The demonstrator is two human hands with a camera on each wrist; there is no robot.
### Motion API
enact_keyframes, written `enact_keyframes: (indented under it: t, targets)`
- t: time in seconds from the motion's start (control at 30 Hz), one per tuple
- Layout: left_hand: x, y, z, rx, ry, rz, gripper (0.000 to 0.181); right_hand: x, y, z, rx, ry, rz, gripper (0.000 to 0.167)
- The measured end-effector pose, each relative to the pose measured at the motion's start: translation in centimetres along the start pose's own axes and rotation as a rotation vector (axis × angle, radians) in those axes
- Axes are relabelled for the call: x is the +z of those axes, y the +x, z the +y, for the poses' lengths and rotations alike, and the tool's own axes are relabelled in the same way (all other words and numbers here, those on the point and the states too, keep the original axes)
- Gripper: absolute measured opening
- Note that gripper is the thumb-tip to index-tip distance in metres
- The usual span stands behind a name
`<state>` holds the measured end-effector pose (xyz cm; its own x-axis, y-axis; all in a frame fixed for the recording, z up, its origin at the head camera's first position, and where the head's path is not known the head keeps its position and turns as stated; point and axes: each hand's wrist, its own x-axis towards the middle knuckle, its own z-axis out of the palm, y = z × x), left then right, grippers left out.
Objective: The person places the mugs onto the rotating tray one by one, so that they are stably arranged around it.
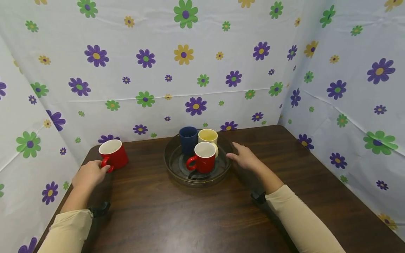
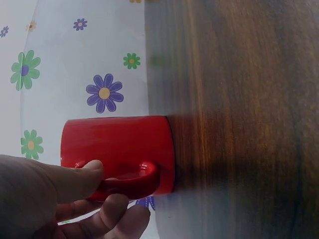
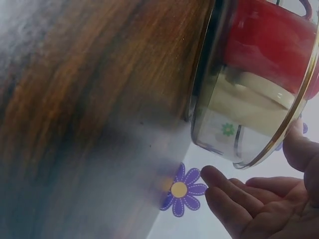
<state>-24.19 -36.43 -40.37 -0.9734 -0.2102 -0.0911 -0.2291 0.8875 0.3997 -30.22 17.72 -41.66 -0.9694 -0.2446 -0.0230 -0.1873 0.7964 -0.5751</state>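
L hand [image 1: 90, 175] pinches handle of glossy red mug w/ white interior [image 1: 117, 156], thumb vs. fingers, prob. b/c handle's the easiest hold; mug's at far L of dark wood-grain table [image 1: 152, 211]. R hand [image 1: 245, 157], fingers extended, thumb apart, is by gold-edged rim of round clear glass dish [image 1: 196, 182], maybe to steady it; contact unclear. Navy cup [image 1: 188, 142], pale-yellow mug [image 1: 207, 133] & 2nd red mug [image 1: 205, 163] sit close inside, prob. b/c wall limits space.

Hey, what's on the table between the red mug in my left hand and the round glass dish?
Just bare tabletop, seen in the head view, between the red mug and the round glass dish.
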Motion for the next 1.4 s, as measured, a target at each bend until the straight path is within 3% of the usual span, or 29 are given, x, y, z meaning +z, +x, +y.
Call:
enact_keyframes:
  t: [0.13,0.33,0.47,0.77,0.93,1.13,1.27,1.4]
  targets:
    - [0.2,0.0,-0.1,-0.007,-0.006,-0.016,0.051,-0.2,-0.4,-0.3,-0.003,-0.021,-0.030,0.081]
    - [0.5,0.3,-0.1,-0.017,-0.004,-0.008,0.046,-0.4,-1.1,-1.1,-0.005,-0.010,-0.140,0.098]
    - [0.6,0.3,-0.2,-0.014,-0.001,-0.008,0.046,-0.3,-1.3,-1.4,0.010,-0.019,-0.158,0.098]
    - [0.6,0.1,-0.2,-0.010,-0.020,-0.006,0.046,-0.4,-0.9,-0.6,-0.016,-0.086,-0.074,0.076]
    - [0.8,0.1,-0.2,-0.008,-0.023,0.001,0.044,-0.3,-0.6,0.0,-0.040,-0.114,0.041,0.066]
    - [1.0,0.1,-0.1,-0.014,-0.022,0.010,0.043,-0.2,-0.7,0.1,-0.042,-0.069,0.179,0.062]
    - [1.0,0.0,-0.1,-0.022,-0.023,0.010,0.043,-0.1,-0.9,-0.3,-0.072,-0.042,0.142,0.068]
    - [1.1,0.0,-0.2,-0.021,-0.021,0.007,0.045,0.1,-1.2,-0.8,-0.075,-0.089,0.114,0.074]
